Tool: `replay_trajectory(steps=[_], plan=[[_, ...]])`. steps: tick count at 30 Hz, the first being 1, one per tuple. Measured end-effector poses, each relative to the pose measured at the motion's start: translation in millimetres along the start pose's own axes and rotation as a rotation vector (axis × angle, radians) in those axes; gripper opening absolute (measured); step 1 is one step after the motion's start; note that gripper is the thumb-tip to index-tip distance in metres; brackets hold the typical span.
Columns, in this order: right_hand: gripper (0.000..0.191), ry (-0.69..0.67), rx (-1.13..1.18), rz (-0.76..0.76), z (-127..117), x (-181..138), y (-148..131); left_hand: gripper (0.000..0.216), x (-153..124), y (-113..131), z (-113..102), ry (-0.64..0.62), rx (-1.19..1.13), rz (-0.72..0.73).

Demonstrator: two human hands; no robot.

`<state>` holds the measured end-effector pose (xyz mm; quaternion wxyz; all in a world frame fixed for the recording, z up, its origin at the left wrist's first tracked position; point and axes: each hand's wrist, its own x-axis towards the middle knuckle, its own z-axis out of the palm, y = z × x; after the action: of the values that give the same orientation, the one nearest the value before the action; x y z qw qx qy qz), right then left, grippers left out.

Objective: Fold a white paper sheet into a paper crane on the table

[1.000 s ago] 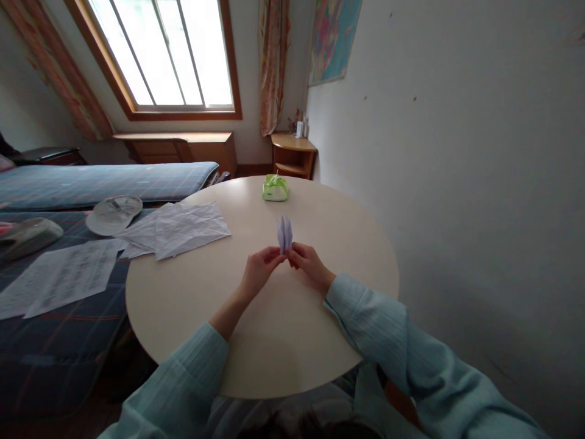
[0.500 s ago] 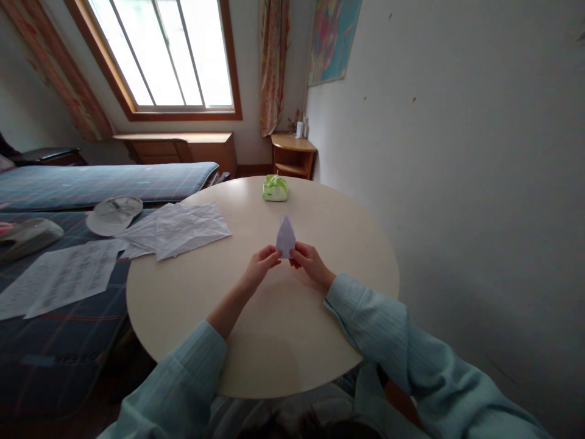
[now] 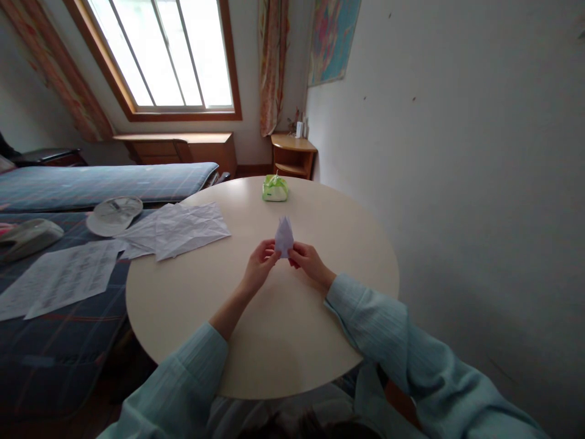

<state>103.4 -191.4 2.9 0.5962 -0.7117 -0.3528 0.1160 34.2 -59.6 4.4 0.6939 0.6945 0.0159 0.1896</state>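
A small folded piece of pale lilac paper (image 3: 284, 235) stands point-up above the round cream table (image 3: 274, 341). My left hand (image 3: 259, 266) pinches its lower left edge and my right hand (image 3: 308, 262) pinches its lower right edge. Both hands are closed on the paper, held just over the tabletop near its middle. Light blue sleeves cover both forearms.
A green and white tissue pack (image 3: 275, 188) sits at the table's far edge. Creased white paper sheets (image 3: 183, 228) lie on the left side, overhanging toward the bed. A white cap (image 3: 113, 214) and printed sheets (image 3: 59, 277) rest on the bed. A wall runs along the right.
The folded paper, seen as two narrow flaps a second ago, now shows one flat pointed face. Both hands have lifted slightly and kept their grip.
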Motion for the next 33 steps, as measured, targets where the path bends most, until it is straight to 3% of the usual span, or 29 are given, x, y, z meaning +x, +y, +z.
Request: replay_trajectory(steps=[7, 20, 28, 33], plan=[[0.021, -0.123, 0.049, 0.026, 2.3, -2.0, 0.6, 0.032, -1.2, 4.0, 0.4, 0.062, -0.03, 0.027], [0.019, -0.181, -0.047, 0.014, 4.5, -5.9, -2.0, 0.031, -2.2, 6.9, -1.1, 0.11, 0.023, 0.12], [0.018, -0.206, -0.074, 0.003, 4.3, -7.7, -5.3, 0.042, -3.1, 5.4, -1.8, 0.112, 0.073, 0.151], [0.019, -0.161, -0.048, -0.009, 4.5, -6.7, -1.0, 0.059, -2.1, 6.1, -2.0, 0.116, 0.034, 0.143]])
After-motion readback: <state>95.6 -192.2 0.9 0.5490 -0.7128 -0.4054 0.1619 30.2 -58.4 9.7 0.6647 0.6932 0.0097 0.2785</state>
